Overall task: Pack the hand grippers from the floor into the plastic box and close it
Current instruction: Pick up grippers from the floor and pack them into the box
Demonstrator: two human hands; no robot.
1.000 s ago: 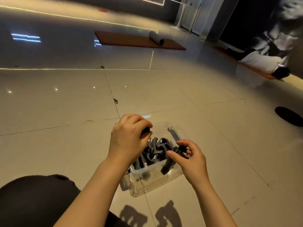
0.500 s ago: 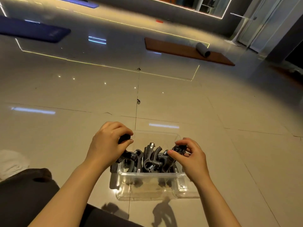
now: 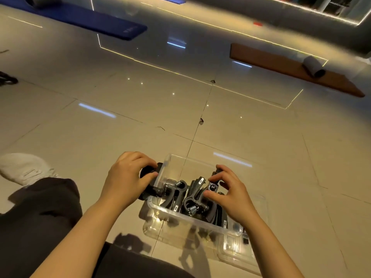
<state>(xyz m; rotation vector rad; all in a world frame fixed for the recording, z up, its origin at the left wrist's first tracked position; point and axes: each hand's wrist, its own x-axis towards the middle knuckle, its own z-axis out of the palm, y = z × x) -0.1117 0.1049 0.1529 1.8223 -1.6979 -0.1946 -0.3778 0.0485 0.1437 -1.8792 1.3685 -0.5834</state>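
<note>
Plastic box (image 3: 197,223) nearly full of grippers (image 3: 186,199); left hand (image 3: 125,180) grips one at left wall, right hand (image 3: 230,194) pinches another; lid not on.

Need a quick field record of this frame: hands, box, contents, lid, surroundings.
left hand: grips a black hand gripper at the box's left wall
right hand: pinches a gripper inside the box
box: clear plastic, on the tiled floor, open
contents: several black grippers piled inside
lid: looks to lie flat under the box; not fitted
surroundings: blue mat far left, brown mat far right with a grey roll on it
</note>
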